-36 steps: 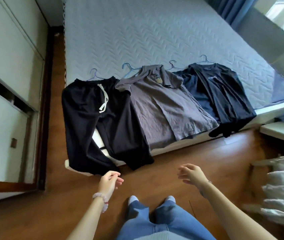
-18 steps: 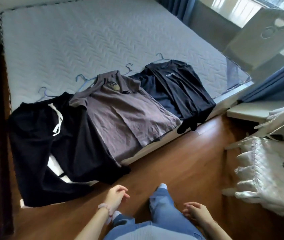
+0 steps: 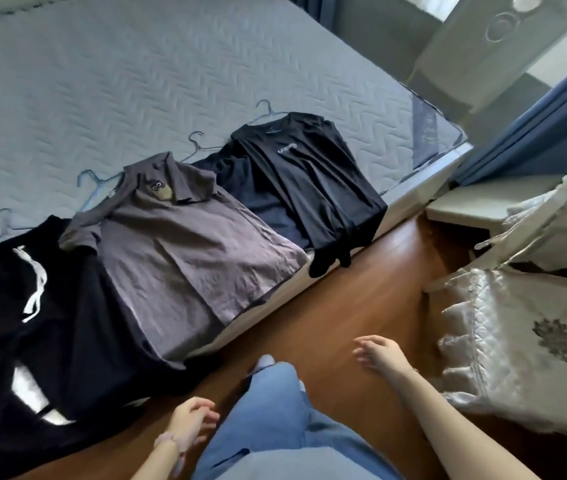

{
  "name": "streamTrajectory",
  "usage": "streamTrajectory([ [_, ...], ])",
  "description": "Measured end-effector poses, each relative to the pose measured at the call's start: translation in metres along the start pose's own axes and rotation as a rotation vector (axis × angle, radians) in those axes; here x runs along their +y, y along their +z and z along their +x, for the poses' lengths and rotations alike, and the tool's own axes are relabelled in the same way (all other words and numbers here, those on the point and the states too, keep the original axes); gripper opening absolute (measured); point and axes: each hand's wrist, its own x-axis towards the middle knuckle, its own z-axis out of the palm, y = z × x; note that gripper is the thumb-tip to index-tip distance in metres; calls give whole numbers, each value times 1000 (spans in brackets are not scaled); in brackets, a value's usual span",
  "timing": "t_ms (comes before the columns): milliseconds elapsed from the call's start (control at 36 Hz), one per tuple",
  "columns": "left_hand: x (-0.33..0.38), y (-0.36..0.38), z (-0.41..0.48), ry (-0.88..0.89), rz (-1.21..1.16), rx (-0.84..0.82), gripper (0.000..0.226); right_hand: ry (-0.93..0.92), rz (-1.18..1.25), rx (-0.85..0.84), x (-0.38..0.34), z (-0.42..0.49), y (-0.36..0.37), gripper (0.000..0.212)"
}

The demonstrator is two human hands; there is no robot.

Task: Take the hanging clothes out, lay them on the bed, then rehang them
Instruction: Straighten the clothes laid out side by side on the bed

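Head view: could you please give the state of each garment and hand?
black trousers: on hanger, legs draped over bed edge
grey polo shirt: on hanger, laid flat
navy top: on hanger, partly covered
black T-shirt: on hanger, hem overhanging
left hand: empty, loosely curled
right hand: empty, relaxed

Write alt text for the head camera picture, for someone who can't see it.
Four garments on hangers lie in a row along the near edge of the bed: black pants, a grey polo, a navy shirt partly under a black tee. The person's left hand and right hand hang empty over the wood floor.
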Motion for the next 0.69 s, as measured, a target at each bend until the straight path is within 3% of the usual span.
streamTrajectory([
  [306, 95, 59, 44, -90, 40, 68, 24, -9, 4, -18, -62, 81, -51, 26],
  [444, 197, 111, 68, -64, 28, 3, 25, 71, -37, -18, -82, 123, -94, 22],
  [694, 405, 180, 70, 200, -104, -87, 15, 74, -226, -15, -170, 189, -167, 23],
])
